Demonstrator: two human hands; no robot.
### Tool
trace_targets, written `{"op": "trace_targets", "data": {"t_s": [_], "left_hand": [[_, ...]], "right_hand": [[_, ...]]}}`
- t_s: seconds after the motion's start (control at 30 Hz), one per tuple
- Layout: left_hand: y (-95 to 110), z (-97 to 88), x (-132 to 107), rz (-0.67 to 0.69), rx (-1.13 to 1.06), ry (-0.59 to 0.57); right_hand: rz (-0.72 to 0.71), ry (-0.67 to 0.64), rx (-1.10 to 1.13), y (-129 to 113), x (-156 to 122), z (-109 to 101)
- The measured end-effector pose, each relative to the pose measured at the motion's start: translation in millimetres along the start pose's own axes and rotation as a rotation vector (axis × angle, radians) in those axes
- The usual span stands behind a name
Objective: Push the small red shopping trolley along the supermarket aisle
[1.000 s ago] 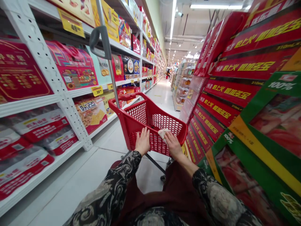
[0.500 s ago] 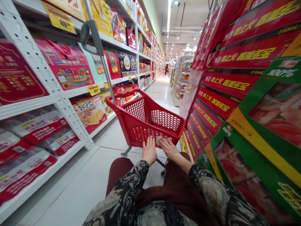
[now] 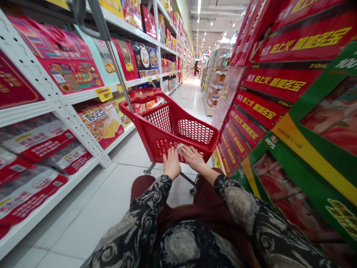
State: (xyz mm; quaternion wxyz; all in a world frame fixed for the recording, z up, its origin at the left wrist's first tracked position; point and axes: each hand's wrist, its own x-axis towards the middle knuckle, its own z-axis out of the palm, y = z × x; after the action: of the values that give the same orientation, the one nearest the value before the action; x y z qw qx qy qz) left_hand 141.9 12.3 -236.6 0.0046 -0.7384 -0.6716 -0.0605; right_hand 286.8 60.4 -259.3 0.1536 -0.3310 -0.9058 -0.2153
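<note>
A red plastic shopping cart basket (image 3: 167,108) with perforated walls stands crosswise in front of my knees. My left hand (image 3: 172,163) lies against its near side, fingers stretched out and holding nothing. Beside it, my right hand (image 3: 192,158) reaches to the same wall with its fingers extended. Under the right fingertips is a small pale crumpled cloth or tissue (image 3: 180,147), pressed to the basket and partly covered by the fingers. A metal pole with a grey handle (image 3: 96,22) rises from the basket's left end.
White shelves (image 3: 63,111) with boxed snacks and wrapped bottle packs line the left side. Stacked red drink cartons (image 3: 267,85) and green juice boxes (image 3: 301,167) stand close on my right. The tiled aisle (image 3: 184,93) runs ahead, with a person (image 3: 196,67) far down it.
Both hands have shifted slightly up and left on the basket wall, the pale cloth moving with the right hand. The view has moved a little, so shelves and cart appear higher and further left.
</note>
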Motion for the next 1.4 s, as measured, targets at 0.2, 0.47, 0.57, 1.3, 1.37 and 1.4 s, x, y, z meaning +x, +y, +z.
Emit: {"op": "trace_targets", "data": {"t_s": [0.2,0.47,0.57,1.3,1.37,1.4], "left_hand": [[-3.6,13.9,-7.1,0.023,-0.017,-0.056],[-15.1,2.5,-4.7,-0.081,-0.032,-0.071],[-16.6,-0.5,-5.1,-0.078,-0.032,-0.072],[-45.5,-14.1,-2.2,-0.139,-0.052,-0.003],[-47.3,-12.6,-2.8,-0.139,-0.052,-0.011],[-47.5,-11.4,-3.2,-0.138,-0.052,-0.014]], "right_hand": [[-0.034,-0.112,0.024,-14.2,-29.3,20.3],[-0.025,0.044,-0.001,-11.2,32.6,-11.3],[-0.037,0.011,-0.003,-12.2,42.3,-10.4],[-0.02,-0.034,-0.003,-17.5,75.7,-11.1],[-0.041,-0.07,-0.001,-18.3,64.9,-2.8],[-0.057,-0.087,0.003,-19.0,58.4,1.4]]}}
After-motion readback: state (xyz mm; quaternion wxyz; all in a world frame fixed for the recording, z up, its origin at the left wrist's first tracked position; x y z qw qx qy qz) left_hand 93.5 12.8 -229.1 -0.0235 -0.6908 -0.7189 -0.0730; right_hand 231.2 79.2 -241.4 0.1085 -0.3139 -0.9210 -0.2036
